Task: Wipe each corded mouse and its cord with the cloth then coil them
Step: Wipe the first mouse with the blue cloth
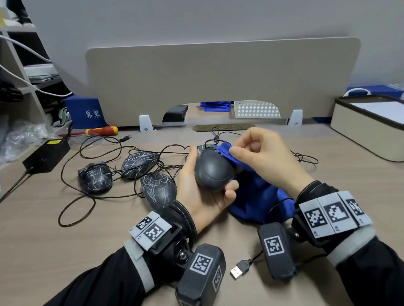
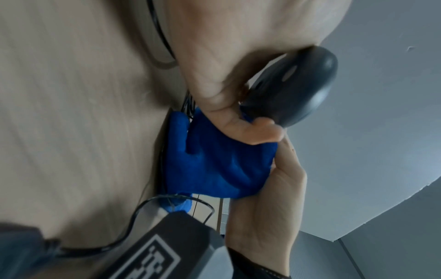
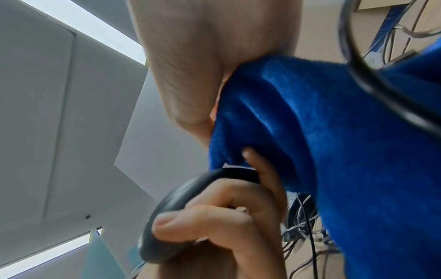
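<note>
Light falls soft and even from above my desk (image 1: 52, 248), leaving only faint shadows under my wrists; the right wrist view shows bright ceiling strips (image 3: 78, 32) as the source. The head view is sharp at the centre, but its edges bow outward around the desk. Both wrist views are smeared with motion blur, the desk grain streaked and the nearest cord (image 3: 381, 90) out of focus.

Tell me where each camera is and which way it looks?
Head: worn on the person's head, looking forward and down at the desk; shows both arms, left hand and right hand.
Left wrist: looks along the left hand at the mouse; the right hand shows too.
Right wrist: looks up along the right hand toward the ceiling.
All three share the mouse and blue cloth.
</note>
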{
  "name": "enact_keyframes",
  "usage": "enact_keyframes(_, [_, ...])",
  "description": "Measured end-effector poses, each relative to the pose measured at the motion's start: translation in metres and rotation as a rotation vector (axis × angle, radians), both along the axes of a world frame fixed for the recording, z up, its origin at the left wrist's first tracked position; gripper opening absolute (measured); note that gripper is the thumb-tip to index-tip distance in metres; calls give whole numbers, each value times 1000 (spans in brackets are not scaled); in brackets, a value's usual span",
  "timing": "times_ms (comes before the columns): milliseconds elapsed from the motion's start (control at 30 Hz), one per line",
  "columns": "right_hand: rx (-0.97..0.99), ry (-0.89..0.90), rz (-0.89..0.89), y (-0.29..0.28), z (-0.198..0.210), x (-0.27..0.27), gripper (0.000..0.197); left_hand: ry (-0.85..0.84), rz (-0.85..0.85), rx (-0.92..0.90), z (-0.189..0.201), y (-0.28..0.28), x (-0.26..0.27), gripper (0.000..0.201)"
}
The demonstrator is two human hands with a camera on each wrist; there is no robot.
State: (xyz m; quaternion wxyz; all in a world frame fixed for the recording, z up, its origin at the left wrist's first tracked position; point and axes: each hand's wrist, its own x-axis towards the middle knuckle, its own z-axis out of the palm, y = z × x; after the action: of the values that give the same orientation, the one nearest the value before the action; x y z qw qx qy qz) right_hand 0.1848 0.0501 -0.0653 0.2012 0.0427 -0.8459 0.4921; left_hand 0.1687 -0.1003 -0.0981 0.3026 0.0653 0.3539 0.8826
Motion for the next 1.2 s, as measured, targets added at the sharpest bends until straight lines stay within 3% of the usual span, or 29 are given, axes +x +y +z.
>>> enact_keyframes(100, [16, -25, 169, -5, 3, 6, 16, -14, 55, -58, 1, 0, 0, 50])
enact_keyframes(233, [12, -80, 446, -13, 8, 17, 11, -69, 147, -92, -2, -3, -4, 54])
enact_keyframes(400, [41, -27, 293, -3, 2, 7, 17, -195, 132, -97, 0, -5, -7, 48])
enact_keyframes(533, [56, -102, 429, -14, 5, 16, 16, -195, 189, -59, -2, -3, -6, 37])
enact_keyframes(633, [25, -121, 417, -16, 6, 15, 15, -140, 151, -81, -1, -2, -6, 39])
enact_keyframes(800, [-35, -30, 170, -2, 3, 5, 18, 93, -30, -199, 2, 1, 7, 40])
enact_keyframes(967, [-85, -64, 32, 5, 4, 2, 17, 250, -105, -323, 2, 3, 15, 43])
enact_keyframes(1100, [-164, -137, -56, 11, 4, 1, 17, 278, -82, -239, 4, 3, 16, 50])
enact_keyframes(1200, [-197, -231, 0, 8, 7, 10, 19, 262, 18, -177, 7, 2, 15, 48])
